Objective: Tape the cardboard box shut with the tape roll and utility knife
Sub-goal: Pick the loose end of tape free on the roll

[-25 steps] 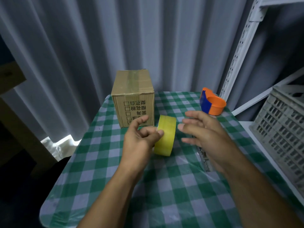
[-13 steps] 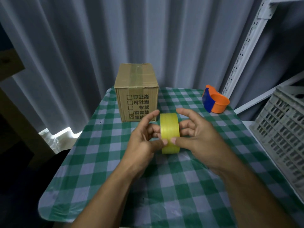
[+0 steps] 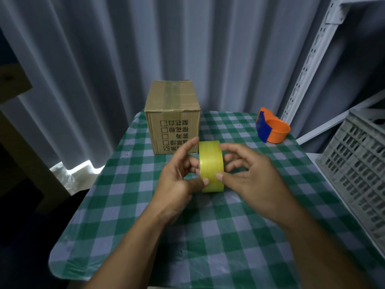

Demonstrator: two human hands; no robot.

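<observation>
I hold a yellow tape roll (image 3: pixel 210 163) upright on edge above the table, between both hands. My left hand (image 3: pixel 179 176) grips its left side, with the thumb on the front of the roll. My right hand (image 3: pixel 248 176) grips its right side, thumb tip also pressed on the tape's face. Behind the roll stands a small cardboard box (image 3: pixel 173 113) with printed characters on its front and a strip of clear tape along its closed top. No utility knife is in sight; my right forearm covers the stretch of table at the right.
The table wears a green and white checked cloth (image 3: pixel 145 215). An orange and blue tape dispenser (image 3: pixel 273 131) lies at the back right. A grey plastic crate (image 3: pixel 358 167) stands off the right edge, under a white metal shelf upright (image 3: pixel 302 76). Grey curtains hang behind.
My right hand came in from the right and closed on the roll, which my left hand alone held a second ago. The roll has lifted slightly and turned edge-on to me.
</observation>
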